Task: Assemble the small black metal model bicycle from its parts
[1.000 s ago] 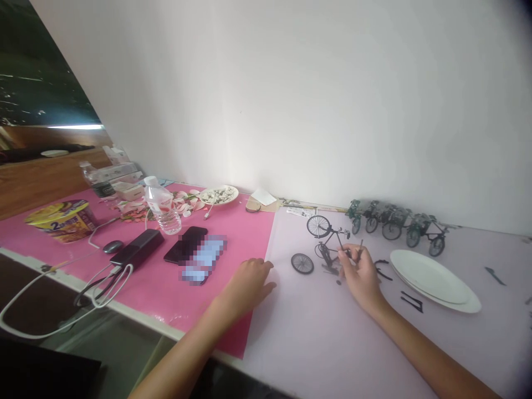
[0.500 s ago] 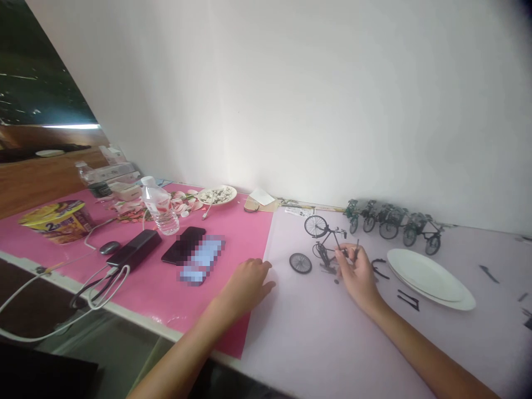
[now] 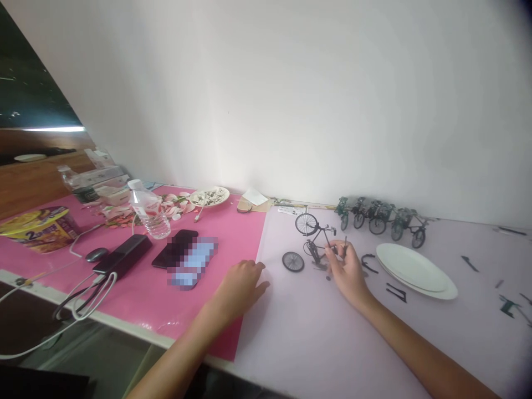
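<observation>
A small black model bicycle frame (image 3: 316,244) with one wheel fitted lies on the pale mat. My right hand (image 3: 347,271) pinches a thin dark part beside the frame, fingers closed on it. A loose wheel (image 3: 293,261) lies just left of the frame. My left hand (image 3: 241,285) rests palm down at the edge of the pink mat (image 3: 137,293), fingers slightly spread, holding nothing.
Several finished green model bicycles (image 3: 380,219) stand along the wall. A white plate (image 3: 415,271) and loose black parts (image 3: 397,292) lie to the right. On the pink mat are phones (image 3: 183,255), a water bottle (image 3: 147,210), a noodle cup (image 3: 39,230), cables and a dish (image 3: 209,196).
The view has shifted a little, so everything sits further left in the frame. Both hands keep their places relative to the bicycle frame and the mat edge.
</observation>
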A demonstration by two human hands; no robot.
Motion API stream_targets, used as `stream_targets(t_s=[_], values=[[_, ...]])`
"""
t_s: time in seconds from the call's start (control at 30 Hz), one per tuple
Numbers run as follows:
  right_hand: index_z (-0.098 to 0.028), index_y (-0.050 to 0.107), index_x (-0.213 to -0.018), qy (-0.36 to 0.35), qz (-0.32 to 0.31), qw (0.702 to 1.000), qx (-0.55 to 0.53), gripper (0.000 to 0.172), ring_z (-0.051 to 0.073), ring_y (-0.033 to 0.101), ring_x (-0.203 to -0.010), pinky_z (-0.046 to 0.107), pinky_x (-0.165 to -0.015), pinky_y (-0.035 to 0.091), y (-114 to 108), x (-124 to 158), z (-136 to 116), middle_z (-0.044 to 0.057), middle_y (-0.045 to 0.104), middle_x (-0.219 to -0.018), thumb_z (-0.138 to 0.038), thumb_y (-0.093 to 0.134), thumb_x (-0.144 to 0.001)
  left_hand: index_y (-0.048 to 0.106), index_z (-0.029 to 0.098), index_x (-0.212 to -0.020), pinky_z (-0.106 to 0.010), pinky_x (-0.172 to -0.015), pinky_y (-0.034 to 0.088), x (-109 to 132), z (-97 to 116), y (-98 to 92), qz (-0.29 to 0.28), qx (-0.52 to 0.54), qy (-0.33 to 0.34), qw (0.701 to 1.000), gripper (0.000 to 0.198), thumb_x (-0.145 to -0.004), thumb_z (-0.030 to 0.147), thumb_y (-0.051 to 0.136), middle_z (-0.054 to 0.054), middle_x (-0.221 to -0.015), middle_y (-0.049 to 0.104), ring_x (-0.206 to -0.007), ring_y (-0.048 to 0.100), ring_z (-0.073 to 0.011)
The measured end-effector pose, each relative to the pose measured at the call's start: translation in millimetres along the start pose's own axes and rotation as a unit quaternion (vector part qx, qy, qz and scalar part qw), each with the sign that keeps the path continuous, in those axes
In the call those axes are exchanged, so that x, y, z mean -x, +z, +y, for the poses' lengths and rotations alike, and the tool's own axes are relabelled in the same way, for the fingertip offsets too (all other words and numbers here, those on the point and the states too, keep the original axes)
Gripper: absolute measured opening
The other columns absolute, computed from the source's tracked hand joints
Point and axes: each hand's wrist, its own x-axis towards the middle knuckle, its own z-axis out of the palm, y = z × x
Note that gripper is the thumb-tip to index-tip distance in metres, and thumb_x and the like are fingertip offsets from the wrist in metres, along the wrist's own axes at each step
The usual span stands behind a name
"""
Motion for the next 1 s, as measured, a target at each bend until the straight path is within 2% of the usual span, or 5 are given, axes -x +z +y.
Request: stream_targets(t_s=[0.17, 0.37, 0.63, 0.8, 1.0], values=[[-0.027, 0.036, -0.086, 0.002, 0.0, 1.0, -0.002, 0.041, 0.016, 0.062, -0.073, 0.025, -0.044, 0.055, 1, 1, -1, 0.005, 0.058, -0.109, -0.054, 0.064, -0.094, 0.065, 0.02, -0.124, -0.044, -0.092, 0.053, -1, 14, 5.3, 0.033, -0.016, 0.022, 0.999, 0.031, -0.102, 0.035, 0.051, -0.015, -0.109, 0.072, -0.108, 0.068, -0.0319], [-0.027, 0.036, -0.086, 0.012, 0.004, 1.0, -0.018, 0.041, 0.02, 0.067, -0.08, 0.025, -0.046, 0.054, 6, 3, -8, 0.005, 0.06, -0.107, -0.054, 0.066, -0.093, 0.064, 0.025, -0.128, -0.037, -0.085, 0.056, -10, 53, 13.7, 0.07, 0.045, 0.116, 0.99, 0.031, -0.101, 0.036, 0.053, -0.009, -0.118, 0.072, -0.102, 0.071, -0.0254], [-0.026, 0.043, -0.091, 0.014, 0.012, 0.999, -0.037, 0.036, 0.02, 0.067, -0.085, 0.026, -0.053, 0.055, 8, 4, -4, 0.006, 0.061, -0.109, -0.052, 0.068, -0.093, 0.055, 0.019, -0.131, -0.036, -0.079, 0.057, -75, 102, 4.4, 0.07, -0.005, 0.105, 0.992, 0.039, -0.094, 0.031, 0.064, -0.011, -0.119, 0.071, -0.097, 0.073, -0.0277], [-0.025, 0.047, -0.091, -0.002, 0.02, 1.0, -0.022, 0.036, 0.018, 0.065, -0.075, 0.029, -0.055, 0.056, 5, 3, 0, 0.005, 0.062, -0.099, -0.054, 0.069, -0.092, 0.061, 0.019, -0.122, -0.034, -0.078, 0.056, -114, 105, 25.2, 0.07, 0.002, 0.105, 0.992, 0.03, -0.094, 0.031, 0.063, -0.011, -0.117, 0.071, -0.098, 0.073, -0.0273], [-0.024, 0.049, -0.091, -0.065, 0.02, 0.996, 0.055, 0.027, 0.018, 0.064, -0.077, 0.029, -0.059, 0.057, 5, 3, -4, 0.006, 0.062, -0.098, -0.045, 0.068, -0.094, 0.069, 0.024, -0.114, -0.031, -0.079, 0.053, -122, 87, 50.4, 0.145, 0.121, 0.124, 0.974, 0.022, -0.096, 0.024, 0.057, -0.005, -0.111, 0.075, -0.095, 0.072, -0.023]])
